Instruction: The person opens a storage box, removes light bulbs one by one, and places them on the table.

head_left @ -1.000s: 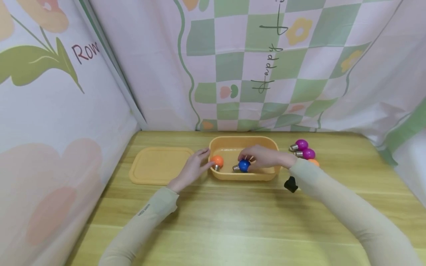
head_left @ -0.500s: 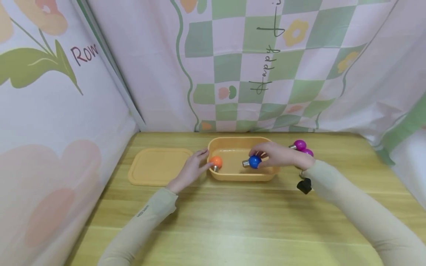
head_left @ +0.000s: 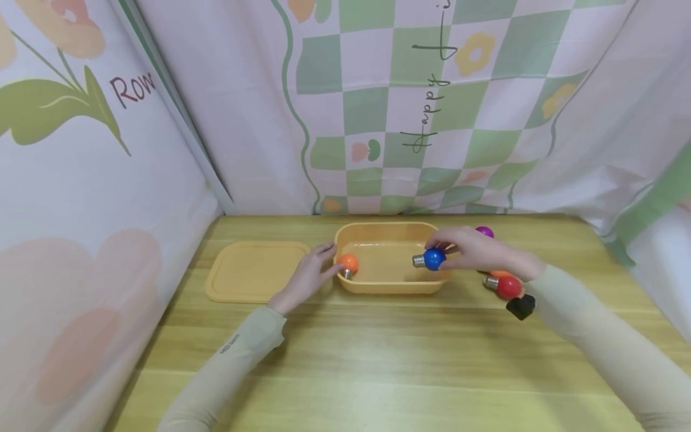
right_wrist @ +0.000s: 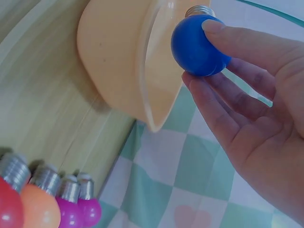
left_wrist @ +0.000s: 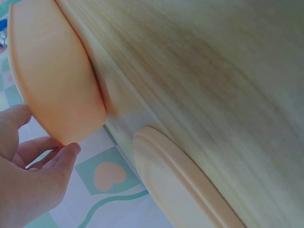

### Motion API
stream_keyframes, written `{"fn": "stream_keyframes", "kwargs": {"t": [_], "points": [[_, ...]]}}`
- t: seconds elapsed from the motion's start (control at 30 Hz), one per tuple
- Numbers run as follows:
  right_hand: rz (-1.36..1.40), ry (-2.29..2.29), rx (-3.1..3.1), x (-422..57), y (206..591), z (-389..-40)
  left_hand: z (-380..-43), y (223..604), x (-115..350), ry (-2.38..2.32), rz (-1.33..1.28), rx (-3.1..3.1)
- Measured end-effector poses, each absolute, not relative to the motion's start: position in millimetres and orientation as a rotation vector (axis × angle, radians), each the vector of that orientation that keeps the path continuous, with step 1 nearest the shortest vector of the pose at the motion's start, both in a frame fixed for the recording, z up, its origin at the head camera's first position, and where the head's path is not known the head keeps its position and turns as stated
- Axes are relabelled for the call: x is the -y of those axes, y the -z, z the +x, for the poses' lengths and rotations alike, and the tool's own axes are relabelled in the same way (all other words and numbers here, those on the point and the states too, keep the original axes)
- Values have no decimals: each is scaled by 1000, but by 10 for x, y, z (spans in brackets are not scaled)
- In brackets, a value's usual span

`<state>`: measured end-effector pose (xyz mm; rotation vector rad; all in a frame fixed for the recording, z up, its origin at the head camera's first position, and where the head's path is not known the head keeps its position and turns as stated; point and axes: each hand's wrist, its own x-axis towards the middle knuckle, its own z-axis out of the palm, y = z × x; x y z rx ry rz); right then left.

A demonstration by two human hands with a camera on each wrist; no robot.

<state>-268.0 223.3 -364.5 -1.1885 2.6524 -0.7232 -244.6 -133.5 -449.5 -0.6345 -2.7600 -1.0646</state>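
In the head view, a yellow plastic box (head_left: 391, 288) stands on the table with an orange light bulb (head_left: 348, 263) lying inside its left end. My left hand (head_left: 308, 276) holds the box's left rim, thumb over the edge beside that bulb. The left wrist view has the thumb and fingertips on the rim of the box (left_wrist: 57, 71). Between thumb and fingers, my right hand (head_left: 475, 249) pinches a blue light bulb (head_left: 434, 259) by its glass, above the box's right end. In the right wrist view the blue bulb (right_wrist: 194, 45) has its metal base pointing away from the palm.
A yellow lid (head_left: 256, 271) lies flat left of the box. Right of it lie a red bulb (head_left: 509, 288), an orange bulb (right_wrist: 42, 206) and purple bulbs (right_wrist: 89, 211), partly hidden by the right arm in the head view. A black object (head_left: 520, 306) is by the right sleeve.
My right hand has moved rightward with the blue bulb, from the middle of the box to its right end. The red bulb has come into view. My left hand stays on the rim.
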Motion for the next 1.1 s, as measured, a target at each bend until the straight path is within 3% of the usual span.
{"fn": "stream_keyframes", "kwargs": {"t": [0.63, 0.87, 1.1], "points": [[-1113, 745, -2745, -2610, 3648, -2453, -2433, 4482, 1336, 1047, -611, 2779], [-1242, 647, -2884, -2744, 3673, -2365, -2432, 4496, 1339, 1051, -613, 2775], [-992, 744, -2844, -2901, 3674, -2274, -2436, 4496, 1331, 1042, -621, 2769]]}}
